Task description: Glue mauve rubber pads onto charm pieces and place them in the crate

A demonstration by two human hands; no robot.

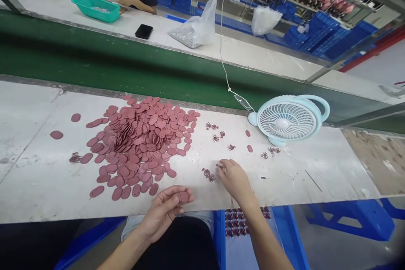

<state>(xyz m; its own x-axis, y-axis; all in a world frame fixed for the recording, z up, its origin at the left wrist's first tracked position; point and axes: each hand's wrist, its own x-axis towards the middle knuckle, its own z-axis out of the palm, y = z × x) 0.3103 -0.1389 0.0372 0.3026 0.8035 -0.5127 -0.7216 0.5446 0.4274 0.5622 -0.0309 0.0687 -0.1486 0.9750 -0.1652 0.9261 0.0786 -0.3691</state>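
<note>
My left hand (163, 211) pinches a flat oval dusty-red disc (183, 197) between thumb and fingers, just above the table's front edge. To the right, my right hand (236, 179) has its fingertips together on a small shiny brownish-red part (219, 166); the fingers partly hide it. Beside those fingertips lies a little cluster of similar shiny parts (209, 174). A wide heap of the oval discs (148, 130) spreads over the table left of centre, some standing on edge in the middle.
A light-blue fan (284, 120) stands at the back right, its cord hanging from above. Below the table edge, a blue crate (294, 236) holds rows of shiny parts. A thin dark rod (313, 180) lies at right. Across the green belt (95, 57), a co-worker sits by a teal basket (95, 9).
</note>
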